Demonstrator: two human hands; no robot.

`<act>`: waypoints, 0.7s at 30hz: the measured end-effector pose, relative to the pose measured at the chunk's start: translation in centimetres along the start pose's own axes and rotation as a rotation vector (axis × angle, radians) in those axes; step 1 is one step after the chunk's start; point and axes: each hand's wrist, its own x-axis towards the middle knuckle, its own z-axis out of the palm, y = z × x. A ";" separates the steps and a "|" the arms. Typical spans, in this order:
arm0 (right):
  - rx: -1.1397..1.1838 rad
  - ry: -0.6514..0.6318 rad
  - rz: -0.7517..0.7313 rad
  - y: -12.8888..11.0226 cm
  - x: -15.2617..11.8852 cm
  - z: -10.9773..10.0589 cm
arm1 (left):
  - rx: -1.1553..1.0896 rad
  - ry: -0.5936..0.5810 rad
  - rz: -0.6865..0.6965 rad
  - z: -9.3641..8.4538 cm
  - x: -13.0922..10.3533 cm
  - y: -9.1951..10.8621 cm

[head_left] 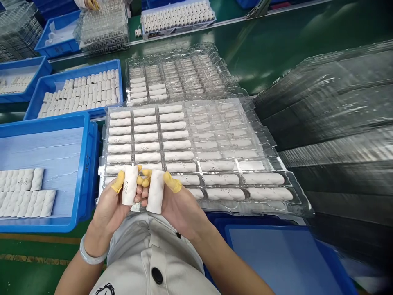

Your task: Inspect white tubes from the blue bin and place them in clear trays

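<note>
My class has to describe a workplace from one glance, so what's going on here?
A person wearing yellow finger covers holds one white piece in the left hand and another in the right hand, above the near edge of a clear tray. Rows of similar white pieces lie in that tray. To the left, a blue bin holds two more rows on a pale lining. Farther back, another person's gloved hand shows beside stacked clear trays.

Two chunky white lumpy cylinders, left one (129, 185) with dark script, right one (156, 191) plain-looking, both held roughly upright.
</note>
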 end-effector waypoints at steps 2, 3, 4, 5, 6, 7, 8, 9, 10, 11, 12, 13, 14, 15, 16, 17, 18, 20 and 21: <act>0.031 0.008 0.018 0.0 0.1 0.0 | -0.011 -0.001 -0.006 0.1 0.0 0.1; 0.042 0.008 0.024 0.0 0.1 0.0 | -0.022 -0.004 -0.015 0.1 0.0 0.1; 0.054 0.006 0.029 0.0 0.2 0.0 | -0.033 -0.003 -0.022 0.1 -0.1 0.1; 0.065 0.002 0.034 0.1 0.2 0.0 | -0.042 0.001 -0.029 0.1 -0.1 0.2; 0.073 -0.001 0.037 0.1 0.3 -0.1 | -0.046 0.010 -0.037 0.0 0.0 0.2; 0.080 -0.006 0.036 0.2 0.3 -0.1 | -0.045 0.020 -0.045 -0.1 0.0 0.2; 0.086 -0.011 0.034 0.2 0.4 -0.1 | -0.042 0.031 -0.050 -0.2 0.0 0.2; 0.091 -0.013 0.030 0.2 0.4 -0.1 | -0.036 0.039 -0.053 -0.3 0.0 0.2; 0.096 -0.014 0.025 0.3 0.4 -0.1 | -0.032 0.042 -0.055 -0.4 0.1 0.2; 0.103 -0.014 0.017 0.3 0.5 -0.1 | -0.030 0.039 -0.052 -0.4 0.1 0.2; 0.110 -0.016 0.010 0.3 0.5 -0.1 | -0.030 0.034 -0.047 -0.4 0.1 0.2; 0.117 -0.017 0.001 0.3 0.5 -0.1 | -0.033 0.031 -0.040 -0.4 0.1 0.3; 0.125 -0.019 -0.004 0.2 0.4 -0.1 | -0.036 0.032 -0.033 -0.3 0.1 0.3; 0.132 -0.020 -0.007 0.2 0.4 -0.1 | -0.039 0.040 -0.026 -0.1 0.0 0.3; 0.137 -0.021 -0.005 0.2 0.4 0.0 | -0.041 0.052 -0.019 0.0 0.0 0.4; 0.139 -0.018 -0.001 0.2 0.3 0.0 | -0.043 0.069 -0.012 0.1 -0.1 0.4; 0.133 -0.012 0.006 0.1 0.3 0.0 | -0.044 0.088 -0.006 0.2 -0.1 0.4; 0.101 -0.002 0.011 0.0 0.2 0.1 | -0.041 0.131 0.008 0.4 -0.1 0.4; 0.078 0.003 0.004 -0.1 0.1 0.1 | -0.037 0.150 0.016 0.4 -0.1 0.4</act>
